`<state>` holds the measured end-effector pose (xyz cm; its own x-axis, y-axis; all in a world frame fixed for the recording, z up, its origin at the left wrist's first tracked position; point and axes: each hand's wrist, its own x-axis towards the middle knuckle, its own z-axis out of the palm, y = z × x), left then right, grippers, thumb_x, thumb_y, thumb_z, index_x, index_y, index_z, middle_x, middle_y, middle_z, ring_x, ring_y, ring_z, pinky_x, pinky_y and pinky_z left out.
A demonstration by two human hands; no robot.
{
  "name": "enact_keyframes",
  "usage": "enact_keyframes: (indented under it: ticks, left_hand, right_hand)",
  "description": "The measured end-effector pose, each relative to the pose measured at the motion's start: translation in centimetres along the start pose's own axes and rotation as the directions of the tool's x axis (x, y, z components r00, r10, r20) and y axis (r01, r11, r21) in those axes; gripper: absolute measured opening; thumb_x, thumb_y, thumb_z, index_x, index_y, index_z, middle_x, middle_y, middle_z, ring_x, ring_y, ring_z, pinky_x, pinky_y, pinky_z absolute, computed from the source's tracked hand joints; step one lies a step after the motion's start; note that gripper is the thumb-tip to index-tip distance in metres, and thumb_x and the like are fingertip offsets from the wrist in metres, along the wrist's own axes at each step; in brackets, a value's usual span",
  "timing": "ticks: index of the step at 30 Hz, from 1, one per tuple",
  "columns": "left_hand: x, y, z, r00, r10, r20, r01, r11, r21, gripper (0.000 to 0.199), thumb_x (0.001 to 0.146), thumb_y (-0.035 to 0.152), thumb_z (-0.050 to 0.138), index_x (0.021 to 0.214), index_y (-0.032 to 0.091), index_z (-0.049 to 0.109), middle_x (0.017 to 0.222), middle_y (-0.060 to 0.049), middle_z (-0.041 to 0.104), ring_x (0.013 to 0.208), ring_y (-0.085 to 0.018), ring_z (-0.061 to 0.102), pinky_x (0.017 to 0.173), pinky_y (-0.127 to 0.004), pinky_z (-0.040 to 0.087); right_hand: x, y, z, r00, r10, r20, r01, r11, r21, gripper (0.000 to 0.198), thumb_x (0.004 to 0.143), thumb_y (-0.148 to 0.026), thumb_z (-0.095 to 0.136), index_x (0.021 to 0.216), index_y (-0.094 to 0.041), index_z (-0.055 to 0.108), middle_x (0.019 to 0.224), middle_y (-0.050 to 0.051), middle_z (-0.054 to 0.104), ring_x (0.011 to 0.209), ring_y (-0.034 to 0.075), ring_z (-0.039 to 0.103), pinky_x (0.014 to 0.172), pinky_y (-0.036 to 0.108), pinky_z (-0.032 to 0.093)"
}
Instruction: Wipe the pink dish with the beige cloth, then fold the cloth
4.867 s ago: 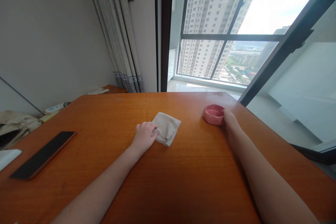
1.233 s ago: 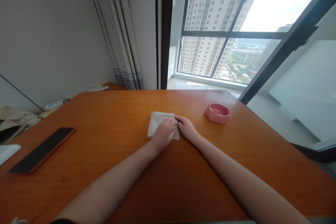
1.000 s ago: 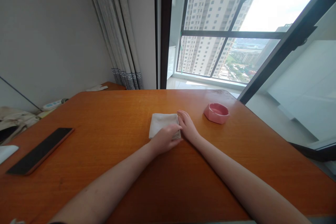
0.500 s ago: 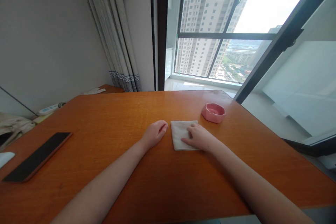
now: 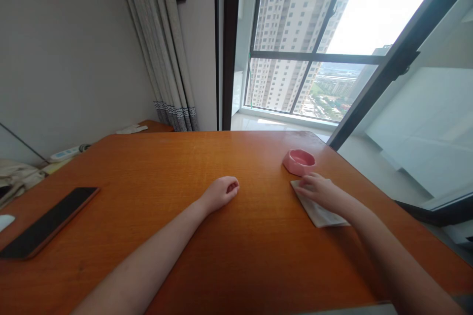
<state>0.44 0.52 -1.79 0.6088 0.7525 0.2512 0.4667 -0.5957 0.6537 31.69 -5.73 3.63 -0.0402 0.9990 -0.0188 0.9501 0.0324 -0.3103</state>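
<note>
My left hand [image 5: 220, 193] rests on the wooden table, its fingers curled in a loose fist with nothing visible in them. On the right side of the table, my right hand [image 5: 325, 193] lies over a folded white cloth [image 5: 320, 215], fingers bent and close together at its far end. The cloth is turned at a slant, and the hand and wrist hide part of it. Just beyond those fingers stands a pink ashtray-like bowl [image 5: 300, 161] with angular sides.
A flat black panel with a reddish-brown edge [image 5: 48, 224] lies at the left of the table [image 5: 177, 162]. Beside it a white object [image 5: 6, 221] is cut off by the frame. A power strip [image 5: 65, 153] is past the left edge. A grey curtain [image 5: 162, 49] hangs behind.
My right hand has moved to the right with the cloth, which has slid and turned at an angle. My left hand has stayed almost in place. The pink bowl stands where it was.
</note>
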Motion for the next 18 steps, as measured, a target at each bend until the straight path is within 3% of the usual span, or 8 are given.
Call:
enact_keyframes:
  ticks: [3,5,6,9,11,18]
  left_hand:
    - [0.0,0.0,0.3,1.000,0.011,0.022,-0.011,1.000,0.024,0.012,0.079,0.022,0.046,0.080,0.016,0.057,0.069,0.000,0.055,0.061,-0.011,0.047,0.057,-0.022,0.038]
    - [0.0,-0.2,0.6,0.997,0.059,0.043,-0.061,0.997,0.046,0.016,0.075,0.018,0.048,0.087,0.017,0.059,0.076,-0.002,0.060,0.068,-0.013,0.053,0.063,-0.024,0.042]
    - [0.0,-0.3,0.7,0.995,0.088,0.053,-0.091,0.994,0.059,0.021,0.073,0.016,0.049,0.091,0.016,0.059,0.083,-0.004,0.063,0.075,-0.015,0.057,0.068,-0.026,0.045]
    - [0.1,-0.8,0.9,0.992,0.117,0.054,-0.122,0.986,0.114,0.032,0.067,0.011,0.050,0.096,0.014,0.062,0.101,-0.010,0.066,0.095,-0.022,0.059,0.083,-0.032,0.047]
    - [0.1,-1.1,0.9,0.995,0.082,0.051,-0.089,0.984,0.156,0.031,0.067,0.011,0.048,0.093,0.013,0.065,0.103,-0.011,0.067,0.098,-0.024,0.060,0.085,-0.034,0.047]
    - [0.0,-1.0,0.9,0.996,0.070,0.064,-0.083,0.968,0.238,0.033,0.069,0.014,0.049,0.097,0.011,0.066,0.105,-0.013,0.067,0.098,-0.025,0.062,0.083,-0.034,0.049]
  right_hand:
    - [1.8,-6.8,3.4,0.950,-0.280,-0.140,0.307,0.917,0.254,0.043,0.079,-0.023,0.048,0.122,-0.019,0.049,0.116,0.010,0.056,0.104,0.020,0.055,0.093,0.036,0.043]
    - [3.3,-10.7,6.3,0.889,-0.435,-0.145,0.457,0.818,0.349,0.059,0.073,-0.014,0.049,0.131,-0.021,0.042,0.126,0.010,0.050,0.111,0.020,0.052,0.097,0.036,0.041]
    - [4.0,-12.2,7.7,0.864,-0.481,-0.151,0.500,0.778,0.380,0.059,0.069,-0.009,0.048,0.127,-0.020,0.046,0.125,0.010,0.051,0.112,0.020,0.051,0.098,0.035,0.040]
    - [5.6,-15.0,10.9,0.865,-0.460,-0.201,0.499,0.736,0.459,0.055,0.059,-0.001,0.046,0.109,-0.018,0.061,0.111,0.008,0.061,0.106,0.020,0.054,0.097,0.034,0.042]
    - [6.1,-15.6,11.8,0.880,-0.410,-0.241,0.474,0.725,0.499,0.054,0.057,-0.001,0.044,0.103,-0.021,0.064,0.105,0.005,0.064,0.101,0.020,0.057,0.095,0.035,0.043]
    - [5.8,-15.1,11.6,0.860,-0.442,-0.255,0.506,0.677,0.535,0.056,0.056,-0.003,0.044,0.105,-0.021,0.064,0.106,0.005,0.065,0.101,0.021,0.057,0.096,0.037,0.042]
